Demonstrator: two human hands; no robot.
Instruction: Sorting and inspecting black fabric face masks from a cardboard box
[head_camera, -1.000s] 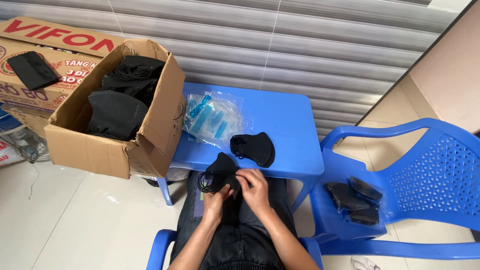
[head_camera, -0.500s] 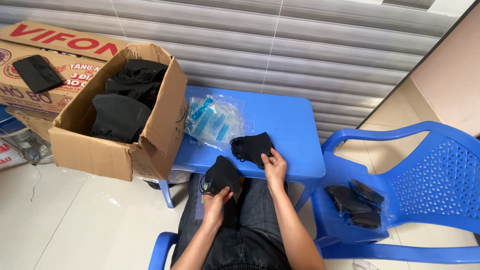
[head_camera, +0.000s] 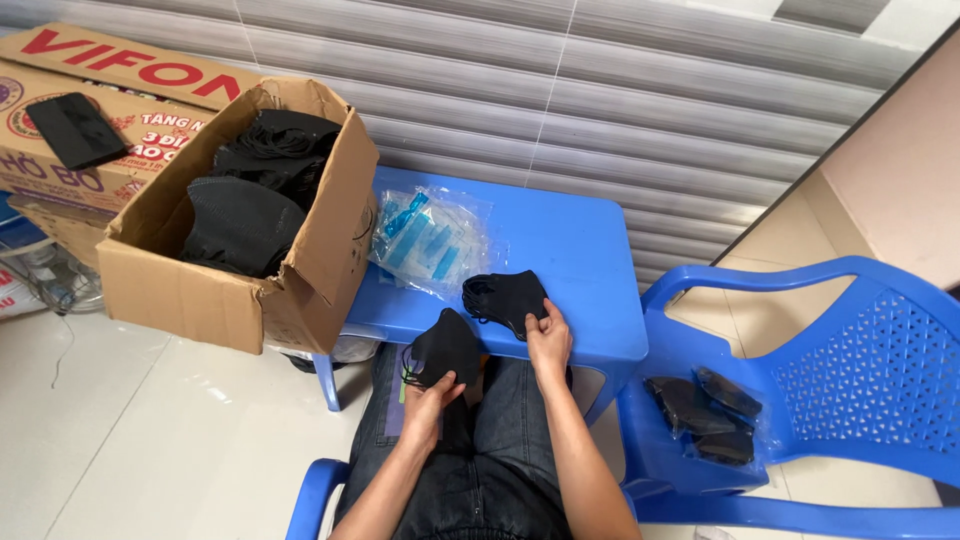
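Lower edge of black mask stack (head_camera: 443, 350) hidden by left hand (head_camera: 428, 400). Bagged masks (head_camera: 705, 415) on blue chair (head_camera: 850, 390) indistinct; chair cropped at right edge.

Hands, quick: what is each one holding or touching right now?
Left hand: closed on a black mask above the lap.
Right hand: fingers gripping the edge of the black mask stack on the blue table.

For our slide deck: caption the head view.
Left hand holds black face masks; right hand grips another stack on the blue table.

Box (head_camera: 235, 300) left of table (head_camera: 580, 250) — chair (head_camera: 850, 380) right
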